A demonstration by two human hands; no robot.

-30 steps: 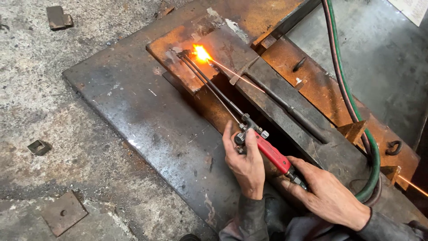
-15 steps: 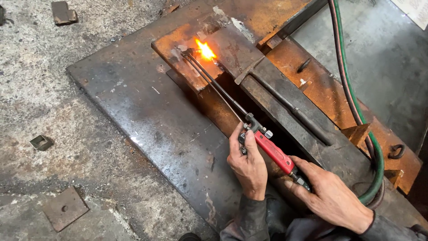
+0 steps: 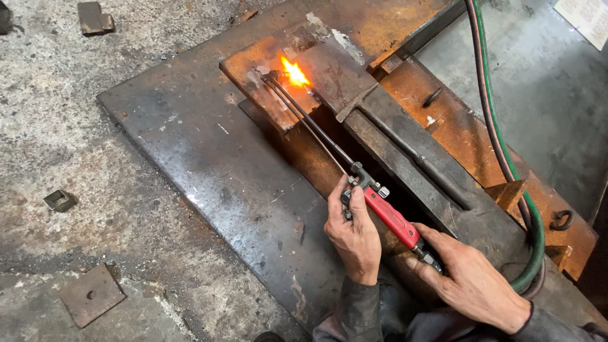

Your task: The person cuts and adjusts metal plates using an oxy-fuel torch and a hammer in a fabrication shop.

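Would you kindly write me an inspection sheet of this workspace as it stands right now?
Surface: large dark steel plate on a rough concrete floor.
Job's things: red-handled cutting torch; its flame burns at a rusty steel piece.
Clutter: small metal offcuts on the floor.
Hands: left hand grips the torch at its valves; right hand holds the handle's rear end.
Cables: green and dark red hoses run past the rusty frame.
Surroundings: nothing seen beyond the floor.

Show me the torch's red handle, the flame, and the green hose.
red handle (image 3: 391, 218), head view, middle of the red grip.
flame (image 3: 294, 71), head view, bright orange core.
green hose (image 3: 536, 228), head view, on its bend at the right.
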